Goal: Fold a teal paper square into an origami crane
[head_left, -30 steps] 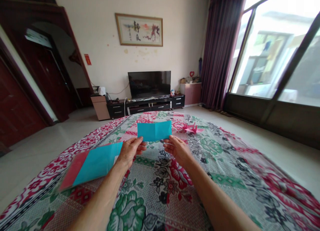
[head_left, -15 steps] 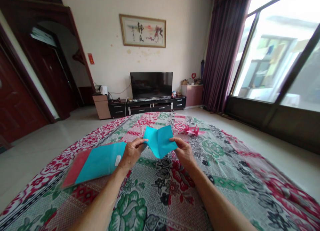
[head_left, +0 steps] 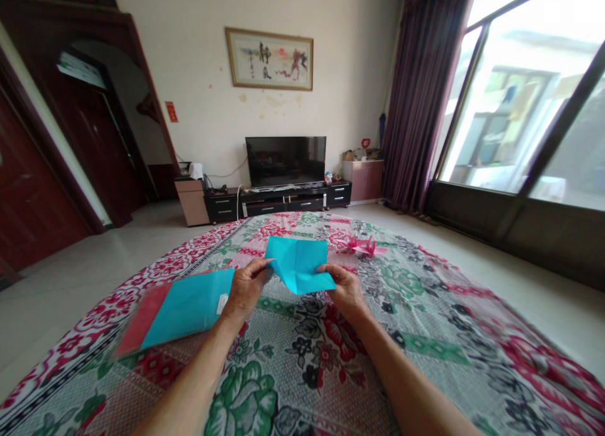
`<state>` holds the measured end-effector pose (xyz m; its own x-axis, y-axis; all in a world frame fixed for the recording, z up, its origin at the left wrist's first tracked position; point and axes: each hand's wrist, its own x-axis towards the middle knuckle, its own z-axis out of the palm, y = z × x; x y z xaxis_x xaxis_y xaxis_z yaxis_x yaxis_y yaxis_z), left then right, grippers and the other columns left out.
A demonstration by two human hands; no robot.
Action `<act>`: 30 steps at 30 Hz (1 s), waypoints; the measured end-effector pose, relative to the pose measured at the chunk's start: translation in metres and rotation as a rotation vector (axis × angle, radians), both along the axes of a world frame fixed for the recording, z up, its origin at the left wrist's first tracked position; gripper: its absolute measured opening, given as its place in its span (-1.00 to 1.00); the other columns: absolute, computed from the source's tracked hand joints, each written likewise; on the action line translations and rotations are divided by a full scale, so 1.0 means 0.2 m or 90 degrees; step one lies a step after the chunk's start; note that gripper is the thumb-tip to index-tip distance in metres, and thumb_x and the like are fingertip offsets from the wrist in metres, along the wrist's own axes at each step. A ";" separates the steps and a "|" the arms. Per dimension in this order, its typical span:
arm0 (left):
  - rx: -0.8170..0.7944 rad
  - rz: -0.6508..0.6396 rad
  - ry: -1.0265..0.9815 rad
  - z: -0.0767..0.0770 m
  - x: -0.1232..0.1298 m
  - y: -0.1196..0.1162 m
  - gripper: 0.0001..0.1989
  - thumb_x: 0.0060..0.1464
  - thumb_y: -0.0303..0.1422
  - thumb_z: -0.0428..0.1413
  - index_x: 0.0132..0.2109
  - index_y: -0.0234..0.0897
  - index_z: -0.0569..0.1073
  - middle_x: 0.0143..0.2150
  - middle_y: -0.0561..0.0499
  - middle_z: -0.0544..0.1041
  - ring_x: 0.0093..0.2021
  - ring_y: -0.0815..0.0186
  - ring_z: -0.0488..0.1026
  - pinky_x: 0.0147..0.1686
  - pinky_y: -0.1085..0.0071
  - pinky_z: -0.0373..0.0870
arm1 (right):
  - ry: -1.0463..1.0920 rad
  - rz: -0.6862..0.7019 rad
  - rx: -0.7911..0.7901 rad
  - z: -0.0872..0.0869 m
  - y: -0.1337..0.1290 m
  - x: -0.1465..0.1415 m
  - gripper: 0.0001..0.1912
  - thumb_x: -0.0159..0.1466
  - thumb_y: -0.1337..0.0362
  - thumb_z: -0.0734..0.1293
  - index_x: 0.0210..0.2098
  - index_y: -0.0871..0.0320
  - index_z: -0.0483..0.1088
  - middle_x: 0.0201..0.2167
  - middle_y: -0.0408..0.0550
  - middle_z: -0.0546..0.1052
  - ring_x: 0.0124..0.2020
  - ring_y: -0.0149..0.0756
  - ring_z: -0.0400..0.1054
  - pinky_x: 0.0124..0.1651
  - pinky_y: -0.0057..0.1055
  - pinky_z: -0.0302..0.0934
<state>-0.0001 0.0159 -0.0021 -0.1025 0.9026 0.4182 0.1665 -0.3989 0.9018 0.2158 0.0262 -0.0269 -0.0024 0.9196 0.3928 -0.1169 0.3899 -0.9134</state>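
A sheet of blue paper (head_left: pixel 302 263) with a crease down its middle is held up over the table, its lower edge dipping at the centre. My left hand (head_left: pixel 246 286) pinches its left edge between thumb and fingers. On the opposite side, my right hand (head_left: pixel 347 288) grips the right edge the same way. To the left of my left hand lies a clear packet of blue and red paper (head_left: pixel 189 310). Beyond my right hand stand pink folded-paper cranes (head_left: pixel 363 246).
A patterned cloth (head_left: pixel 416 360) in red, green and black covers the round table. Past its far edge, a television (head_left: pixel 286 162) stands on a low black cabinet (head_left: pixel 269 204). A purple curtain (head_left: pixel 416 108) hangs beside the window at right.
The blue paper has opened out flatter and tilted, its fold now shallower. Both hands keep their hold and have shifted only slightly.
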 end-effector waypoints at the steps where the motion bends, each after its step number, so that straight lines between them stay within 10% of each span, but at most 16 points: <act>1: -0.012 0.001 -0.016 0.00 0.00 0.00 -0.73 -0.13 -0.28 0.20 -0.23 -0.27 0.57 -0.42 0.08 0.52 -0.44 0.39 0.36 -0.37 0.49 0.27 | -0.008 -0.006 -0.003 0.00 0.00 0.00 -0.81 -0.09 0.24 0.38 -0.44 0.14 0.45 -0.58 -0.20 0.45 -0.55 -0.42 0.27 -0.46 -0.48 0.15; 14: -0.119 -0.009 -0.062 -0.02 -0.01 0.01 -0.66 -0.18 -0.18 0.23 -0.28 -0.33 0.55 -0.44 -0.02 0.58 -0.42 0.29 0.47 -0.34 0.42 0.34 | 0.033 0.064 -0.094 0.01 -0.03 0.03 -0.72 0.05 0.08 0.38 -0.39 0.18 0.50 -0.46 -0.07 0.52 -0.40 -0.34 0.36 -0.22 -0.38 0.25; 30: -0.052 -0.014 -0.014 0.03 0.04 -0.04 -0.75 -0.16 -0.28 0.22 -0.28 -0.29 0.53 -0.50 0.10 0.48 -0.46 0.40 0.37 -0.42 0.51 0.29 | -0.125 -0.010 0.061 0.04 -0.06 0.01 -0.84 0.07 0.21 0.32 -0.42 0.13 0.52 -0.46 -0.12 0.52 -0.42 -0.34 0.33 -0.32 -0.43 0.21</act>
